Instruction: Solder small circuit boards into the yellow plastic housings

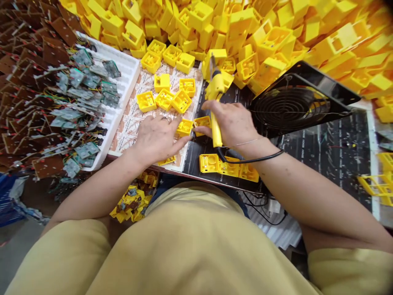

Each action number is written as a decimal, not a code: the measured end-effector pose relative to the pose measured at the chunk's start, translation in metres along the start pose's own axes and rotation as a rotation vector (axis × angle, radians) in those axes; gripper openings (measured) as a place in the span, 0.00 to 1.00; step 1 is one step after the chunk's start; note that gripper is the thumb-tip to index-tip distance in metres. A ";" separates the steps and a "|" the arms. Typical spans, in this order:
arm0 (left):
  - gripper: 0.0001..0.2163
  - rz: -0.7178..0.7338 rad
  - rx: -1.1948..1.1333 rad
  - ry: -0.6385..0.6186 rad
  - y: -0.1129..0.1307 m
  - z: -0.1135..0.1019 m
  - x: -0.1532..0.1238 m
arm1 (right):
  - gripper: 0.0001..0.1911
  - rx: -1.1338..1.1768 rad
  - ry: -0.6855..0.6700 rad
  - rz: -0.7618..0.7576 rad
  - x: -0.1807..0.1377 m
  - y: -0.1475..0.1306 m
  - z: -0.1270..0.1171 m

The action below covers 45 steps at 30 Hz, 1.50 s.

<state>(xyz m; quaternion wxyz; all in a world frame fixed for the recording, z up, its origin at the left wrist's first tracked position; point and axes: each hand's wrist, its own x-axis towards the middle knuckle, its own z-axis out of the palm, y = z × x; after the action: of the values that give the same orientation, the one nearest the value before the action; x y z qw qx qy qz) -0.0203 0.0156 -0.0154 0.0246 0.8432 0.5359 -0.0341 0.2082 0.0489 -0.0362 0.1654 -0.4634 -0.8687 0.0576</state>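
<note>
My left hand [158, 137] lies low over the patterned board, with thumb and index finger around a small open yellow plastic case [184, 128]. In my right hand [231, 121] is a yellow pistol-shaped corded tool [216, 129], its dark narrow tip pointing away from me; whether it is a soldering gun or a glue gun I cannot tell. My right thumb reaches left, close to another yellow case [202, 125]. Beyond my left hand sit several cases with small metal parts inside, one of them a tilted case [181, 101]. Nearer my body, a row of cases [209, 163] rests beneath the cord.
A big heap of yellow cases [201, 16] fills the back. On the left, brown circuit boards [55, 49] and wired green boards crowd a white foam tray [129, 69]. A black fan [285, 106] leans at right. Below the table edge are more yellow pieces [132, 203].
</note>
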 end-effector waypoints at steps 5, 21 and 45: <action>0.23 -0.016 -0.011 -0.083 -0.001 -0.006 0.014 | 0.23 0.109 -0.082 -0.141 -0.009 0.014 -0.005; 0.21 0.391 -0.151 -0.149 -0.033 -0.023 -0.041 | 0.21 0.180 -0.017 -0.219 -0.084 0.037 -0.035; 0.35 -0.149 -0.045 0.021 0.022 -0.027 -0.001 | 0.22 0.033 0.013 -0.145 -0.099 0.041 -0.032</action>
<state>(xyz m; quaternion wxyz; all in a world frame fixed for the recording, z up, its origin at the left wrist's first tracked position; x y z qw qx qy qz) 0.0006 0.0077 0.0117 0.0353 0.8006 0.5980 -0.0149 0.3026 -0.0115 -0.0395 0.1824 -0.3967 -0.8978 0.0567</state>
